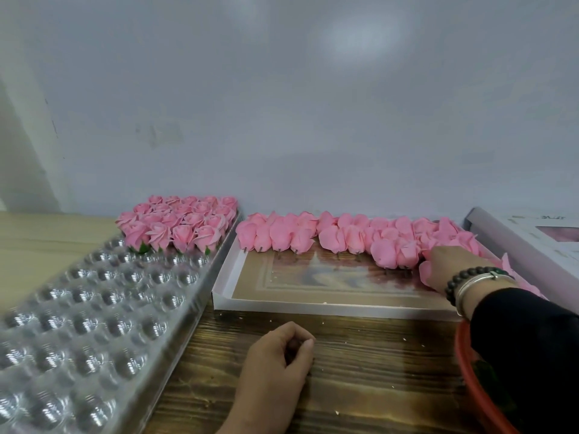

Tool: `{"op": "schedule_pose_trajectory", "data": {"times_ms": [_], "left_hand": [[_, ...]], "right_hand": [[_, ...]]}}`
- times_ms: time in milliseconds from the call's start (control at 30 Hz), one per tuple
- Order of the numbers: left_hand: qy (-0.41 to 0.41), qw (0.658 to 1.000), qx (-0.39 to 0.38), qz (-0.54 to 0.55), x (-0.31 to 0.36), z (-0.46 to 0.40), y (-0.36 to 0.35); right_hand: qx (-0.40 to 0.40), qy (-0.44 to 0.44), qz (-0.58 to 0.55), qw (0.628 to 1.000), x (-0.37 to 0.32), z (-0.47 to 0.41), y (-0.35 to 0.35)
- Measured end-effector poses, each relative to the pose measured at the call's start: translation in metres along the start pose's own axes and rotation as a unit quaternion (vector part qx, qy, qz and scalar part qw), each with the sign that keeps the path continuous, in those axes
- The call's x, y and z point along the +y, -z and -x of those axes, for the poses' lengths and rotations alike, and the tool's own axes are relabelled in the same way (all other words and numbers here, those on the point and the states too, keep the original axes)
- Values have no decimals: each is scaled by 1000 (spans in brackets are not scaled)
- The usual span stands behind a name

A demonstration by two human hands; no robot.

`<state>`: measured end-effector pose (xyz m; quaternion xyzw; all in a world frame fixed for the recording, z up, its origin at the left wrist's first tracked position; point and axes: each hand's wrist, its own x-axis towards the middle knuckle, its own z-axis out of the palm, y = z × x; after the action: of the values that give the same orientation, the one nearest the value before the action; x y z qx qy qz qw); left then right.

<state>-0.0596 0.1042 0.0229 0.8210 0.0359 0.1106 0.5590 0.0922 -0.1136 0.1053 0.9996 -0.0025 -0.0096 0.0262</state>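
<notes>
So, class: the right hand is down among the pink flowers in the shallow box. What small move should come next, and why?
Probably pinch one flower and lift it clear. The right hand rests on the loose pink flowers at the right end of the box, its fingertips hidden among them, and the plastic tray beside it has many unfilled cups.

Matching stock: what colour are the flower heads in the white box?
The flower heads are pink; head view.

Curling left hand (275, 355) into a loose fist down low, reaching right hand (451, 267) forward, palm down, fingertips hidden.
</notes>
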Motion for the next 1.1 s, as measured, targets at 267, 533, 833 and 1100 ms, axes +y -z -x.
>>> {"op": "schedule_pose_trajectory", "data": {"times_ms": [267,533,833,1100], "left_hand": [[9,1000,-5,-21,-3,0,0],[14,1000,-2,-28,0,1,2],[12,1000,-4,21,2,0,2],[-1,952,-96,292,12,-1,5]], "right_hand": [[2,-14,-10,1000,0,-11,-9],[4,-3,5,1000,1,-24,-16],[165,50,-216,961,-22,12,17],[19,161,-737,657,-92,129,-6]]}}
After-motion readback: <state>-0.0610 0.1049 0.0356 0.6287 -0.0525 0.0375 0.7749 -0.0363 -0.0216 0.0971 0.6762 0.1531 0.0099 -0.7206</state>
